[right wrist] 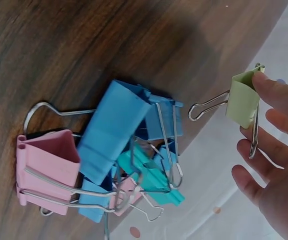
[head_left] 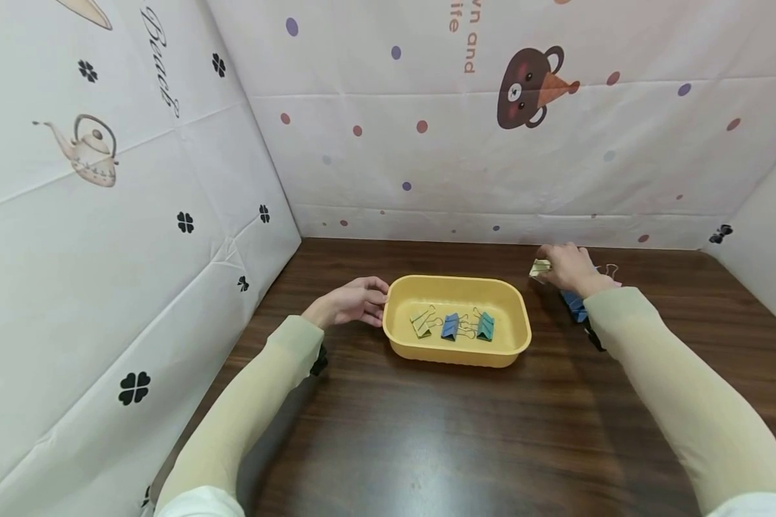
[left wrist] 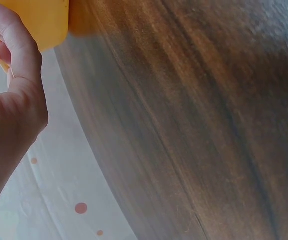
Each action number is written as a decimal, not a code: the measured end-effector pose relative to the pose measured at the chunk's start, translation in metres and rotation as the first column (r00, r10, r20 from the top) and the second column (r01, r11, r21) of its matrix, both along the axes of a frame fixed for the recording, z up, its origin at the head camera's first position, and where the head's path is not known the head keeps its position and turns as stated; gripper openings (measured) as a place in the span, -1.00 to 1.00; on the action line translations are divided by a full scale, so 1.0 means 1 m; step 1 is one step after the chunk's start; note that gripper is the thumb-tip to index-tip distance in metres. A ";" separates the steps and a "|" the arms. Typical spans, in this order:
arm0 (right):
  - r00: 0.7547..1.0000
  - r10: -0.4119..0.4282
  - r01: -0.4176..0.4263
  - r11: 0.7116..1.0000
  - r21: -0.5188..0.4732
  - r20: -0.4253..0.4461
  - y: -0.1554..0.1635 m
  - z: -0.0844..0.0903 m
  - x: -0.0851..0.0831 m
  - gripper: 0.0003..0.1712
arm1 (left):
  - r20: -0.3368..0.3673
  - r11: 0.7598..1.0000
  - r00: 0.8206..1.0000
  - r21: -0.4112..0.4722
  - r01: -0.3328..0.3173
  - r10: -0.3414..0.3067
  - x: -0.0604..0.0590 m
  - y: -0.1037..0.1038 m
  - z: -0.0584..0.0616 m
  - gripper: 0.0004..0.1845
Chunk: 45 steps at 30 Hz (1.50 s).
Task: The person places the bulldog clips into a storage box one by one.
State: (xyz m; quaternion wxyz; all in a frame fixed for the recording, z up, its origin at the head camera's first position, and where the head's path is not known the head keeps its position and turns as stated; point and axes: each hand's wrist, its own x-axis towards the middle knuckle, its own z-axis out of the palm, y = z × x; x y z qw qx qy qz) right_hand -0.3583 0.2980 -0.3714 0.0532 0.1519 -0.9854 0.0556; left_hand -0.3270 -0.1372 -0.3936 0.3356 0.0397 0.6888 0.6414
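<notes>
My right hand [head_left: 569, 268] pinches a light green binder clip [right wrist: 242, 99] between thumb and fingers, just off the table. Below and beside it lies a pile of binder clips: a large blue clip [right wrist: 115, 131], a pink clip [right wrist: 49, 170], a teal clip [right wrist: 156, 176] and smaller ones, partly hidden by the right forearm in the head view. At the left end of a yellow plastic basin [head_left: 455, 353], my left hand [head_left: 356, 301] holds the rim with bent fingers. Inside the basin lie a pale green clip [head_left: 422, 325], a blue clip [head_left: 450, 327] and a teal clip [head_left: 485, 327].
The dark wooden table [head_left: 427, 431] carries the basin in its middle and the clip pile at the right. White patterned sheets stand as walls behind [head_left: 362, 165] and at the left [head_left: 136, 287], with another at the right edge.
</notes>
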 end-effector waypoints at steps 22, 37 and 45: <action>0.999 0.046 -0.047 0.992 -0.116 -0.014 -0.026 0.036 0.005 -0.37 | -0.023 1.000 1.000 0.002 0.007 -0.007 -0.002 -0.001 0.002 -0.66; 0.987 0.159 -0.157 0.974 -0.165 -0.001 -0.062 0.053 0.027 -0.35 | -0.007 1.000 1.000 0.007 -0.014 0.014 0.001 -0.001 -0.004 -0.76; 0.975 0.220 -0.218 0.965 -0.148 0.001 -0.081 0.057 0.037 -0.35 | -0.010 1.000 1.000 0.016 -0.003 0.003 -0.001 -0.001 -0.004 -0.74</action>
